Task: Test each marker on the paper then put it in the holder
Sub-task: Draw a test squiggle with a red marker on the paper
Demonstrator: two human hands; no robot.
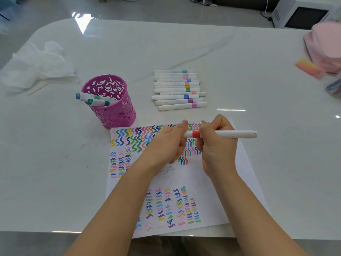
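A white marker with a red band (230, 134) lies level above the paper (186, 174), held at both ends of the band. My right hand (217, 145) grips its barrel, and my left hand (168, 145) closes on its cap end, which the fingers hide. The paper is covered with coloured squiggles. A pink cut-out holder (110, 104) stands at the paper's far left corner with two markers (92, 99) leaning out of it. A row of several white markers (179, 89) lies beyond the paper.
Crumpled white tissue (36, 65) lies at the far left with a thin wooden stick beside it. A pink bag (324, 45) and an orange-pink card (308, 68) sit at the far right. A white microwave (300, 13) stands on the floor behind the table.
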